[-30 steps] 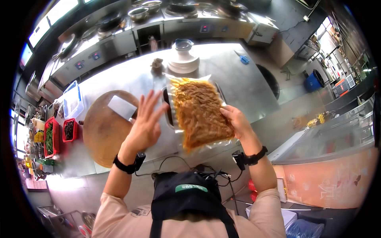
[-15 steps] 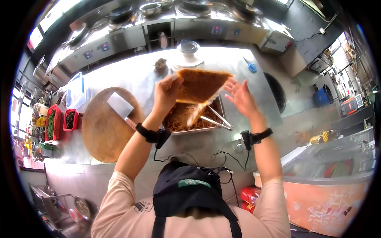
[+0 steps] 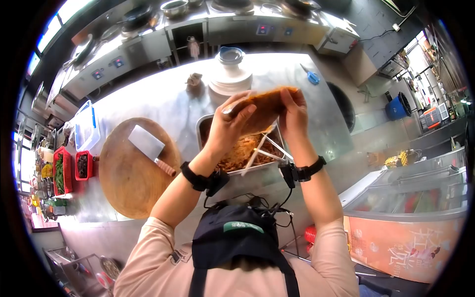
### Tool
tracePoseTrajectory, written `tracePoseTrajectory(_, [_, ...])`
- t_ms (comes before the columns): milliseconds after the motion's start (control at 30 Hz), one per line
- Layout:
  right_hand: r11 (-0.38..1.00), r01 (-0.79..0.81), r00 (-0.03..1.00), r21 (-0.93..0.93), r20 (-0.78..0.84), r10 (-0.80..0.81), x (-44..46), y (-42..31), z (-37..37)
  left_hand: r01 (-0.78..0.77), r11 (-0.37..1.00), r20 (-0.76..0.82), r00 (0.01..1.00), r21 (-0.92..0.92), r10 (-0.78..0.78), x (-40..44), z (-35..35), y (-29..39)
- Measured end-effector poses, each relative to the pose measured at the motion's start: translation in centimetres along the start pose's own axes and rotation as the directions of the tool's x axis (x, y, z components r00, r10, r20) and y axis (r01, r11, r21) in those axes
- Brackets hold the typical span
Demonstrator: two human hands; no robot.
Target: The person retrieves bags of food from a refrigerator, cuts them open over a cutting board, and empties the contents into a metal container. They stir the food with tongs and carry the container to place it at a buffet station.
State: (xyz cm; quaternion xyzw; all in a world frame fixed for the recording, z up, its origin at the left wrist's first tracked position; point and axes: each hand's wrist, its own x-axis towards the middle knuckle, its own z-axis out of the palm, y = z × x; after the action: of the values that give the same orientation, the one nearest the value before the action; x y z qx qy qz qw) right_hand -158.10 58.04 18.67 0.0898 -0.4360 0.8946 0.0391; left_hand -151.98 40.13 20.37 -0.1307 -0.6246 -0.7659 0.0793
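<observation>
2 hands on 1 bag of food point(image 3: 262, 113): your left hand point(image 3: 228, 121) grips 1 side, your right hand point(image 3: 295, 116) pinches the other, above the metal tray point(image 3: 202, 120). Done: bag lifted, tray already holding shredded food point(image 3: 241, 152). Left, likely: the bag's contents, seemingly not emptied; can't tell if it's open. Tongs point(image 3: 271, 155) unheld, resting in the tray.

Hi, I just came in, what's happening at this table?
A person grips a flat bag of brown food with both the left hand and the right hand, above a metal tray of similar-looking food. Tongs rest at the tray. To the left, a cleaver lies on a round wooden board.
</observation>
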Motion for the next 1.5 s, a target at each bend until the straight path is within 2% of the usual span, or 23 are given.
tracePoseTrajectory(100, [1.000,0.021,0.996,0.017,-0.090,-0.019,-0.2,-0.3,1.6,-0.013,0.998,-0.064,0.998,0.054,0.016,0.2,0.6,0.0])
tracePoseTrajectory(233, [0.998,0.050,0.993,-0.037,-0.109,-0.054,0.3,0.7,1.7,-0.047,0.988,-0.125,0.990,0.148,0.066,0.6,1.4,0.7])
tracePoseTrajectory(333, [0.997,0.041,0.992,-0.072,-0.120,-0.049,0.3,0.7,1.9,-0.037,0.983,-0.107,0.993,0.180,0.056,1.3,0.8,-0.4])
tracePoseTrajectory(367, [0.986,0.059,0.990,-0.154,-0.115,-0.077,0.3,0.6,2.0,-0.034,0.991,-0.104,0.993,0.129,0.047,1.6,0.4,-1.2])
tracePoseTrajectory(400, [0.986,0.058,0.991,-0.154,-0.111,-0.076,0.4,0.2,2.4,-0.035,0.991,-0.107,0.993,0.129,0.049,2.0,0.3,-1.0])
tracePoseTrajectory(500, [0.972,0.003,0.994,-0.235,-0.103,-0.028,0.7,-0.5,2.4,-0.106,0.993,-0.079,0.991,0.057,0.110,2.9,-0.2,-0.2])
tracePoseTrajectory(567, [0.973,-0.134,0.988,-0.188,-0.094,0.118,1.2,-0.5,1.8,-0.062,0.995,-0.059,0.996,0.081,0.067,3.5,-0.6,-0.3])
tracePoseTrajectory(600, [0.972,-0.136,0.988,-0.191,-0.095,0.120,1.0,-0.4,1.9,-0.024,0.994,-0.040,0.999,0.108,0.029,3.7,-0.8,-0.3])
tracePoseTrajectory(667, [0.983,-0.109,0.990,-0.148,-0.109,0.094,0.8,-0.2,2.3,-0.029,0.993,-0.051,0.998,0.113,0.035,3.9,-0.9,-0.3])
tracePoseTrajectory(733, [0.984,-0.064,0.993,-0.169,-0.110,0.045,0.7,0.3,2.5,-0.078,0.979,-0.154,0.982,0.189,0.108,3.9,-0.6,-1.2])
tracePoseTrajectory(800, [0.982,-0.016,0.994,-0.187,-0.113,-0.006,0.8,0.9,2.5,-0.091,0.975,-0.179,0.975,0.204,0.129,3.8,-0.4,-1.7])
tracePoseTrajectory(867, [0.940,0.028,0.992,-0.341,-0.105,-0.068,0.7,1.3,2.5,-0.098,0.971,-0.207,0.968,0.219,0.144,3.7,-0.3,-1.9])
tracePoseTrajectory(1000, [0.897,0.060,0.989,-0.439,-0.096,-0.113,0.6,2.2,2.8,-0.133,0.912,-0.226,0.945,0.389,0.234,3.9,-0.3,-1.8])
tracePoseTrajectory(1067, [0.817,0.098,0.981,-0.569,-0.081,-0.174,0.5,2.7,3.4,-0.141,0.886,-0.221,0.940,0.442,0.260,4.3,-0.4,-1.8])
tracePoseTrajectory(1100, [0.746,0.131,0.977,-0.652,-0.042,-0.208,0.2,2.4,4.2,-0.096,0.860,-0.249,0.936,0.500,0.249,4.4,-0.5,-2.0])
tracePoseTrajectory(1167, [0.736,0.176,0.974,-0.654,0.004,-0.229,0.6,3.0,4.6,-0.055,0.830,-0.276,0.929,0.556,0.246,4.8,-0.6,-2.9])
tracePoseTrajectory(1200, [0.724,0.217,0.968,-0.654,0.048,-0.247,0.6,3.2,4.8,-0.084,0.855,-0.293,0.918,0.512,0.266,4.8,-0.6,-3.4])
tracePoseTrajectory(1267, [0.725,0.186,0.979,-0.663,0.066,-0.191,0.5,3.2,4.9,-0.115,0.877,-0.310,0.907,0.467,0.284,4.8,-0.9,-4.3])
tracePoseTrajectory(1333, [0.704,0.233,0.972,-0.671,0.147,-0.182,0.7,3.0,5.0,-0.079,0.995,-0.248,0.964,0.062,0.092,4.6,-1.4,-4.1])
tracePoseTrajectory(1367, [0.715,0.117,0.993,-0.689,0.101,-0.065,0.6,2.2,4.6,-0.079,0.995,-0.250,0.964,0.064,0.092,4.5,-2.1,-3.9])
tracePoseTrajectory(1433, [0.875,-0.001,1.000,-0.485,-0.002,0.000,0.9,1.4,3.5,0.106,0.986,-0.131,0.984,-0.127,-0.123,3.7,-3.5,-2.7])
tracePoseTrajectory(1467, [0.932,-0.064,0.998,-0.357,-0.042,0.052,1.6,1.6,2.2,0.107,0.986,-0.130,0.984,-0.126,-0.123,3.5,-4.1,-3.1])
tracePoseTrajectory(1500, [0.949,-0.068,0.996,-0.309,-0.068,0.049,2.0,2.1,1.1,0.103,0.995,-0.077,0.992,-0.011,-0.103,3.5,-4.7,-3.8])
